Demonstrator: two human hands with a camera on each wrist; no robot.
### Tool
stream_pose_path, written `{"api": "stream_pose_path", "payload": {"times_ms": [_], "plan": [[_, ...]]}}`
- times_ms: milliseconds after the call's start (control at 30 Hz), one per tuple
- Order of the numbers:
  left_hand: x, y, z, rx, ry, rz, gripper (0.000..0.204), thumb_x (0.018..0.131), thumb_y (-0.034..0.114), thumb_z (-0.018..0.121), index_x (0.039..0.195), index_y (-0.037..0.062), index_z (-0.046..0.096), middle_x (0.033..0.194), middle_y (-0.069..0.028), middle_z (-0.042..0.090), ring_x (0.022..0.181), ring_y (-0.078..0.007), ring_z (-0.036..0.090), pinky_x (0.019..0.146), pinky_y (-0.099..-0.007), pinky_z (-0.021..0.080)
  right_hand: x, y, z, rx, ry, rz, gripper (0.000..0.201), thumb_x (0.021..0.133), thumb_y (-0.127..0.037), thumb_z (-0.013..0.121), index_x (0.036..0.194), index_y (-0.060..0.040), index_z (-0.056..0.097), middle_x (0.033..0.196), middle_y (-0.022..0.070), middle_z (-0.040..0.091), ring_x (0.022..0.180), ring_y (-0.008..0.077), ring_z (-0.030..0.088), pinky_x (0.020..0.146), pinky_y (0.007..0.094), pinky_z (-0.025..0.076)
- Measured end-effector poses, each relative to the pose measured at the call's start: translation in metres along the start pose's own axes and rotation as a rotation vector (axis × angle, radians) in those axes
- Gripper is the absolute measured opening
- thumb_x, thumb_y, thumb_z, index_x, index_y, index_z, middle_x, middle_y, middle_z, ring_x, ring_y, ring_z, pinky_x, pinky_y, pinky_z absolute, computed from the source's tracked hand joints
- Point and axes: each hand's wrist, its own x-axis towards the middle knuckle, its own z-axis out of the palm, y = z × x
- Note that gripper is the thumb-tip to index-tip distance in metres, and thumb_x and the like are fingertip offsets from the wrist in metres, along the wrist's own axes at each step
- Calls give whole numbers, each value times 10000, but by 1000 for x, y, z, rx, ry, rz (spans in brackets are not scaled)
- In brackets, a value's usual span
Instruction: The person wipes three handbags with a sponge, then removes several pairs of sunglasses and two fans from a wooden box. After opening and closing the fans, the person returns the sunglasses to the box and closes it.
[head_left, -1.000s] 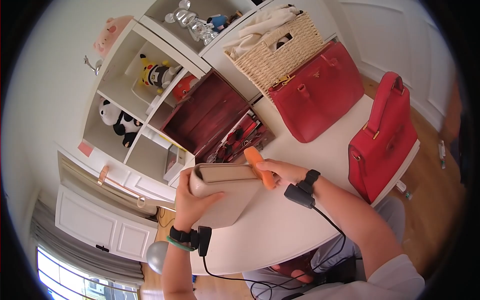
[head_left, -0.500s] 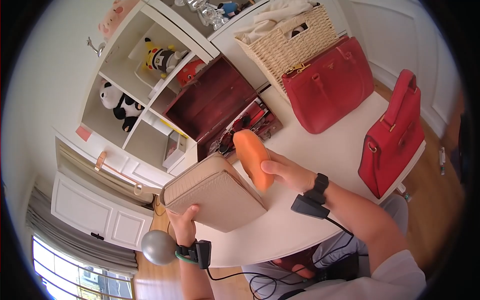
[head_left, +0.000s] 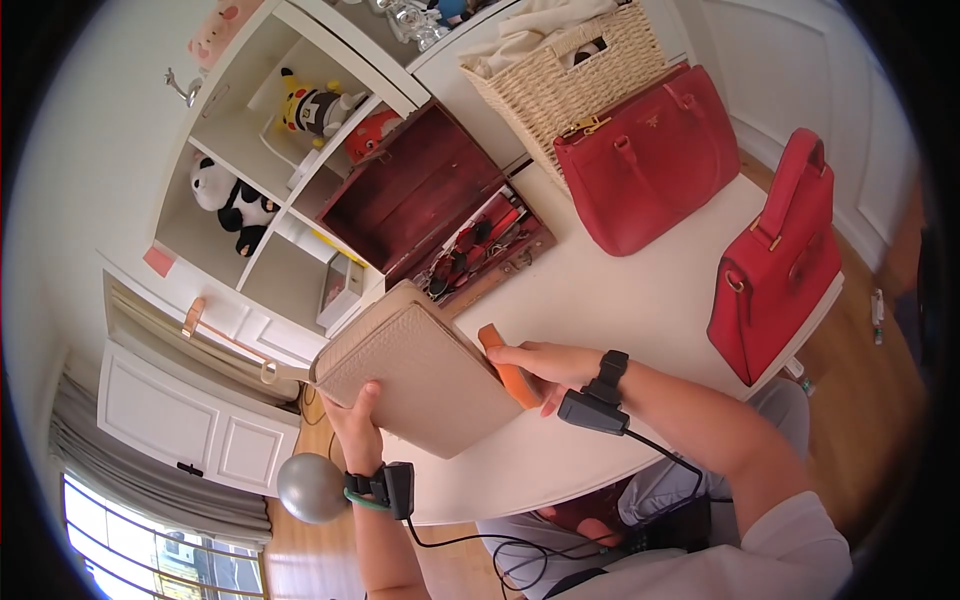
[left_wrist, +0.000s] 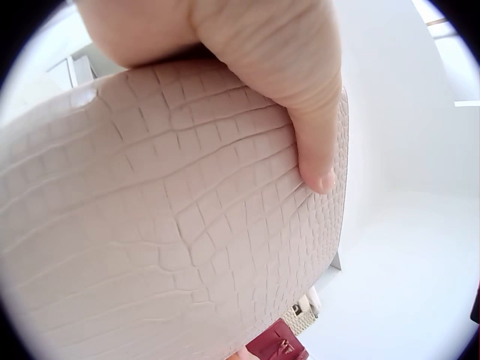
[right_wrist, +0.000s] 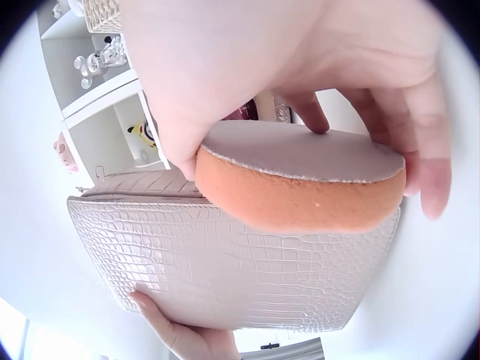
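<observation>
A beige bag with an embossed crocodile pattern is tilted over the near part of the white table. My left hand grips its left lower edge, and the thumb lies across the patterned face in the left wrist view. Between thumb and fingers, my right hand pinches an orange sponge at the bag's right edge. Seen from the right wrist, the sponge has a pale flat top and overlaps the bag's upper part. The left hand's other fingers are hidden behind the bag.
An open dark red wooden box with jumbled items stands behind the bag. Two red handbags stand on the right of the table, with a woven basket behind. Black cables run from both wrists toward the lap.
The bag has turned so its broad face shows, and the left hand has shifted lower and left with it. The sponge lifted away from the bag, then came back down to its right edge.
</observation>
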Motion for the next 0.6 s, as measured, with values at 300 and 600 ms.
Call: {"api": "stream_pose_path", "payload": {"times_ms": [300, 600], "plan": [[-7, -1, -5, 36, 22, 15, 668, 733, 164, 748, 1270, 2, 384, 1192, -98, 506, 1095, -197, 495, 959, -328, 381, -15, -16, 11, 128, 79, -788, 786, 834, -578, 577, 1376, -53, 354, 1162, 121, 536, 1004, 182, 543, 802, 330, 489], [2, 9, 8, 110, -2, 42, 655, 723, 140, 759, 1253, -5, 401, 1151, -105, 531, 1048, -193, 524, 907, -320, 425, -27, -19, -2, -183, 152, -253, 886, 800, -560, 621, 1400, 2, 290, 1131, 129, 525, 971, 157, 529, 767, 305, 497]]}}
